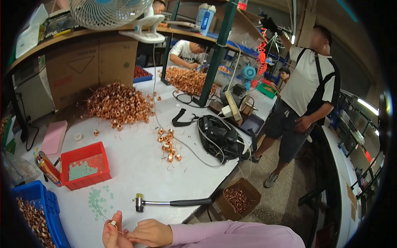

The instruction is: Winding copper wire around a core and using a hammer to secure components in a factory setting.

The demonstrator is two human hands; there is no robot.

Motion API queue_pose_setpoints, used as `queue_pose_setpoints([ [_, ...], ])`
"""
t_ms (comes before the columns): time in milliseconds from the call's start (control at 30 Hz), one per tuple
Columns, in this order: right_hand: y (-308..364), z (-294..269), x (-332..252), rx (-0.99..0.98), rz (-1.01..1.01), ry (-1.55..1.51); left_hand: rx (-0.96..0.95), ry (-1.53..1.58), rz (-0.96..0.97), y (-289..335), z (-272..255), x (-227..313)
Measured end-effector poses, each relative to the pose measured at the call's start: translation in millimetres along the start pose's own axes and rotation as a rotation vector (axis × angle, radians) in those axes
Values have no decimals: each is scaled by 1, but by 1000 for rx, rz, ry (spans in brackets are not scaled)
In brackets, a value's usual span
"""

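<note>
At the table's near edge my left hand (111, 236) is closed on a small copper coil (112, 223) with a pale face, and a thin wire lead sticks up from it. My right hand (149, 232) is beside it, its fingers pinched at the coil's lower wire end; exactly what they grip is too small to make out. Just beyond lie several small pale green squares (106, 195), scattered on the white table (136, 169). A hammer (173, 203) with a black grip lies flat beyond my right hand.
A red tray (105, 163) of green squares, a drink can (47, 167) and a blue bin (51, 211) stand left. Copper coils form a large pile (120, 105) and a small group (167, 144). A black bag (219, 138) lies right; a person (310, 78) stands beyond a cardboard box (252, 192).
</note>
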State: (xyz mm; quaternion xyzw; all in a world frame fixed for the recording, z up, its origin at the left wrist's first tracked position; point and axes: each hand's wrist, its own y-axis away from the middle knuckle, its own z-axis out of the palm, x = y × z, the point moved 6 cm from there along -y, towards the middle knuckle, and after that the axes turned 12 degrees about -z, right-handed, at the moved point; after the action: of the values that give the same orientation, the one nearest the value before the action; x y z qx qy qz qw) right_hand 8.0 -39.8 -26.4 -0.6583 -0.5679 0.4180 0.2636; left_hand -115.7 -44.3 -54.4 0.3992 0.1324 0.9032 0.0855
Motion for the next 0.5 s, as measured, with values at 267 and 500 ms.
queue_pose_setpoints([
  [267, 0, -40, 23, 60, 163, -155, -28, 117, 45, 32, 34, 11],
  [500, 5, -13, 6, 0, 326, -249, 12, 42, 109, 14, 35, 20],
])
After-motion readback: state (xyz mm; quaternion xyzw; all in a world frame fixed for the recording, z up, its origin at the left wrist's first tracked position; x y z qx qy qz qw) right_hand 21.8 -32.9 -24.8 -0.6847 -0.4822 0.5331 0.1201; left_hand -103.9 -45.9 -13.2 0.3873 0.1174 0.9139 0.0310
